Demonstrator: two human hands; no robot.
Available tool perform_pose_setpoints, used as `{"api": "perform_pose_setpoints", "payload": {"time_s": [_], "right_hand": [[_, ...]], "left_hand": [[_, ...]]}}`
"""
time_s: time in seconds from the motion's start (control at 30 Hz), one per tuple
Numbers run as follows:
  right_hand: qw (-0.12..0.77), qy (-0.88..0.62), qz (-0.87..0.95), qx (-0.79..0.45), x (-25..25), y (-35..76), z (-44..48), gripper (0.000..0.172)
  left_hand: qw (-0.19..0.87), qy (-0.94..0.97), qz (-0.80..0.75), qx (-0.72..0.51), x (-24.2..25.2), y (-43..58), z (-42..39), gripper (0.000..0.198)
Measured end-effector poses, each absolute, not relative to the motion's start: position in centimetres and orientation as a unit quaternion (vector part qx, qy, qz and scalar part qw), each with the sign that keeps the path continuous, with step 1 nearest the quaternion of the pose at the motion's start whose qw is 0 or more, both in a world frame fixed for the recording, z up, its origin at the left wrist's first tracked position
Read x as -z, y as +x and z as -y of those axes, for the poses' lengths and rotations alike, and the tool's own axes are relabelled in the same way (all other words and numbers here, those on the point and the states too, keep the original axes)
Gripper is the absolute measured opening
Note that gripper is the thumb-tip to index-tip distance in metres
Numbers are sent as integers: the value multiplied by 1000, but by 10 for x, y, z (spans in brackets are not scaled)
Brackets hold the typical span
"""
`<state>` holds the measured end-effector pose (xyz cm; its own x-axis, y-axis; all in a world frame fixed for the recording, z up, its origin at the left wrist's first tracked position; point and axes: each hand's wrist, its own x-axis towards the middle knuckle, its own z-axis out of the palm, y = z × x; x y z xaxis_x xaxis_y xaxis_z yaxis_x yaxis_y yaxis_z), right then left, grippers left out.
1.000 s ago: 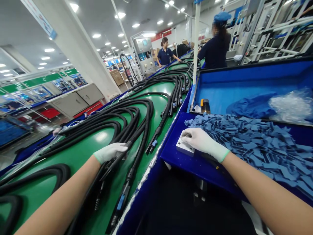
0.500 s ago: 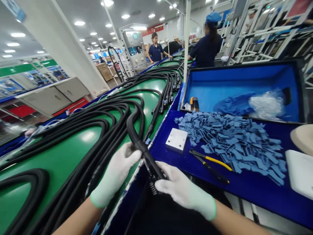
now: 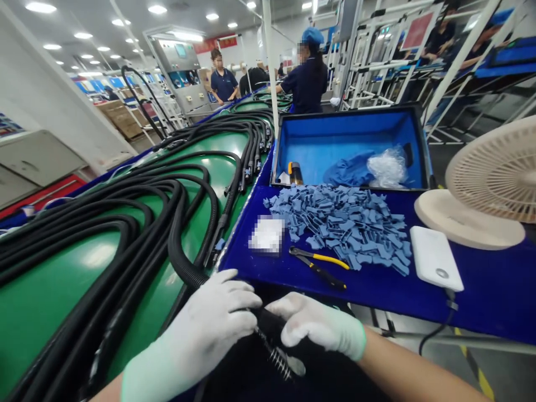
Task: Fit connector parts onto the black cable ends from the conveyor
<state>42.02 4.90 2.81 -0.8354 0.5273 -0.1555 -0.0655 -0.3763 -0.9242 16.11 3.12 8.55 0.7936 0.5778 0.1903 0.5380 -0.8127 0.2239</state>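
Observation:
Both of my hands wear white gloves and hold the end of one black corrugated hose [image 3: 184, 262] at the near edge of the blue table. My left hand [image 3: 201, 332] is wrapped round the hose where it leaves the green conveyor [image 3: 50, 290]. My right hand [image 3: 318, 326] grips the smooth black end piece just to the right. A small metal spring [image 3: 278, 357] sticks out below, between the two hands.
Many black hoses [image 3: 125, 212] lie along the conveyor. The blue table [image 3: 494, 290] carries a pile of blue-grey parts [image 3: 339, 220], yellow-handled pliers [image 3: 320, 265], a white block [image 3: 267, 234], a white power bank [image 3: 435, 258] and a fan [image 3: 494, 184]. A blue bin [image 3: 347, 134] stands behind; other people work farther back.
My right hand left the white block and joined my left on the hose end. Both hands pulled the hose off the conveyor toward me. The view swung to the right.

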Motion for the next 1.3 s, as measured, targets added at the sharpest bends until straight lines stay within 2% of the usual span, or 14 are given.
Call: {"api": "perform_pose_setpoints", "payload": {"time_s": [0.1, 0.37, 0.53, 0.6, 0.7, 0.83, 1.07, 1.2, 1.3], "right_hand": [[188, -217, 535, -794, -26, 418, -50, 15], [189, -192, 496, -825, -12, 417, -53, 33], [171, -187, 497, -830, -6, 413, -57, 24], [178, -182, 496, -830, -7, 413, -59, 23], [189, -183, 508, -820, -9, 414, -62, 23], [201, -188, 507, -817, -11, 411, -63, 23], [200, -170, 484, -835, -5, 410, -66, 24], [192, -191, 504, -820, -8, 416, -66, 19], [152, -176, 485, -843, -5, 416, -66, 23]], "left_hand": [[98, 947, -285, -111, -86, 167, -32, 19], [130, 930, -325, -114, -95, 164, -31, 18], [149, 935, -301, -111, -96, 171, -31, 13], [124, 935, -309, -124, -98, 168, -33, 10], [73, 940, -315, -108, -99, 160, -38, 22], [47, 953, -287, -88, -94, 158, -39, 25], [78, 930, -297, -204, -93, 167, -42, 16], [48, 941, -300, -150, -96, 161, -46, 18], [61, 955, -270, -107, -93, 166, -46, 20]]}}
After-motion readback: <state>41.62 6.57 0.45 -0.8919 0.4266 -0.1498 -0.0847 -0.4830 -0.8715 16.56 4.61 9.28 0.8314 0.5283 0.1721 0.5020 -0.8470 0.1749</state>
